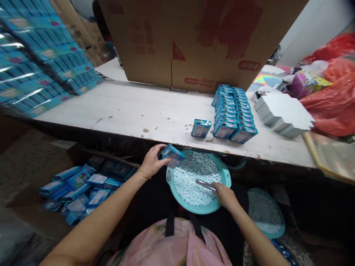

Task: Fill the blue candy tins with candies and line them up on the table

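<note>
My left hand (153, 161) is closed around a small blue box (172, 155), held tilted over the left rim of a turquoise basin (203, 210). Small pale pellets (188, 181) fill the basin. Over them, my right hand (224, 195) grips a shiny metal tool (205, 184), slim and scoop-like; its exact kind is hard to make out. A single blue box (201, 128) stands on the white table just beyond the basin, with pale pieces showing at its top. To its right, several similar boxes (234, 114) stand in two tight rows.
A large cardboard carton (155, 48) stands at the back of the table (124, 107). Wrapped blue packs (36, 55) are stacked at left. Loose blue boxes (83, 188) lie in a carton below. White card sheets (285, 111) and red bags (332, 96) sit at right; another basin (279, 232) is lower right.
</note>
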Demonstrator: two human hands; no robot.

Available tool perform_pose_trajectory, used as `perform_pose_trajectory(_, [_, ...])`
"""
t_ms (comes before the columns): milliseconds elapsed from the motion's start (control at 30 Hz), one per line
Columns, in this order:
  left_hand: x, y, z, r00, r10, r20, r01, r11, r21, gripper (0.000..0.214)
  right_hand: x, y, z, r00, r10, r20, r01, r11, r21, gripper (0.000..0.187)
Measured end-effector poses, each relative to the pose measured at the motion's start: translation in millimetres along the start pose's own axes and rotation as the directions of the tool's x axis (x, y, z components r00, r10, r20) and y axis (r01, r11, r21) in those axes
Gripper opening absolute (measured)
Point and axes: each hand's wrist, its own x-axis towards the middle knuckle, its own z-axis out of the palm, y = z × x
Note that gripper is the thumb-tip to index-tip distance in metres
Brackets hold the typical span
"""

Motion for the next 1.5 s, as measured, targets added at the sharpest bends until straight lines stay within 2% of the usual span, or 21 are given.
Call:
perform_pose_trajectory(100, [-35.1, 3.2, -7.8, 0.990, 0.054, 0.132, -0.076, 0.984, 0.164, 0.044, 6.0, 5.4, -3.3, 0.999, -0.020, 0.034, 0.025, 0.986, -0.164, 0.029])
perform_pose_trajectory(233, [-70.3, -6.8, -6.2, 0.978, -0.031, 0.208, -0.017, 0.975, 0.223, 0.055, 21.6, -3.4, 8.4, 0.999, -0.018, 0.027, 0.021, 0.994, -0.107, 0.027])
perform_pose_trajectory(333, [-92.1, -14.4, 7.8, 0.955, -0.148, 0.259, 0.118, 0.985, 0.127, 0.058, 40.4, -28.5, 32.8, 0.999, 0.003, 0.033, -0.003, 1.000, 0.011, 0.028])
perform_pose_trajectory(400, [-105.8, -15.7, 19.4, 0.928, -0.221, 0.300, 0.220, 0.975, 0.036, 0.053, 54.6, -48.5, 49.8, 0.999, 0.004, 0.033, -0.007, 0.996, 0.093, 0.030])
perform_pose_trajectory(467, [-117.0, -14.7, 27.9, 0.906, -0.244, 0.346, 0.274, 0.961, -0.040, 0.044, 66.6, -64.0, 61.9, 1.000, 0.003, 0.020, -0.006, 0.984, 0.177, 0.033])
perform_pose_trajectory(533, [-122.8, -13.2, 31.4, 0.909, -0.251, 0.332, 0.301, 0.948, -0.107, 0.039, 73.1, -70.6, 66.4, 1.000, 0.002, -0.001, -0.002, 0.966, 0.259, 0.035])
perform_pose_trajectory(600, [-121.1, -12.4, 31.6, 0.925, -0.273, 0.265, 0.321, 0.933, -0.160, 0.039, 72.6, -67.9, 63.0, 1.000, -0.006, -0.025, 0.013, 0.945, 0.328, 0.035])
perform_pose_trajectory(667, [-112.6, -12.3, 32.4, 0.935, -0.278, 0.219, 0.322, 0.926, -0.199, 0.041, 65.8, -58.2, 51.9, 0.999, -0.017, -0.051, 0.035, 0.926, 0.377, 0.035])
perform_pose_trajectory(733, [-99.9, -12.2, 37.1, 0.941, -0.251, 0.229, 0.302, 0.926, -0.224, 0.042, 54.5, -45.3, 33.4, 0.997, -0.031, -0.076, 0.059, 0.912, 0.406, 0.034])
perform_pose_trajectory(900, [-68.7, -7.9, 68.3, 0.954, -0.185, 0.236, 0.236, 0.949, -0.211, 0.042, 16.2, -19.7, -35.3, 0.981, -0.103, -0.165, 0.168, 0.877, 0.451, 0.032])
perform_pose_trajectory(1000, [-55.8, -3.6, 89.9, 0.962, -0.140, 0.236, 0.181, 0.971, -0.158, 0.040, -3.0, -18.6, -75.5, 0.971, -0.171, -0.169, 0.226, 0.889, 0.398, 0.031])
perform_pose_trajectory(1100, [-49.2, -0.5, 106.4, 0.962, -0.093, 0.257, 0.128, 0.984, -0.121, 0.039, -12.7, -28.5, -103.0, 0.968, -0.226, -0.106, 0.246, 0.933, 0.264, 0.030])
perform_pose_trajectory(1300, [-53.5, -3.4, 121.0, 0.958, -0.050, 0.281, 0.075, 0.994, -0.079, 0.038, -15.9, -60.5, -124.5, 0.983, -0.183, -0.014, 0.181, 0.980, -0.083, 0.031])
perform_pose_trajectory(1500, [-56.5, -5.6, 124.8, 0.962, -0.049, 0.269, 0.071, 0.995, -0.070, 0.039, -22.2, -95.7, -134.5, 0.982, -0.190, 0.012, 0.186, 0.946, -0.266, 0.022])
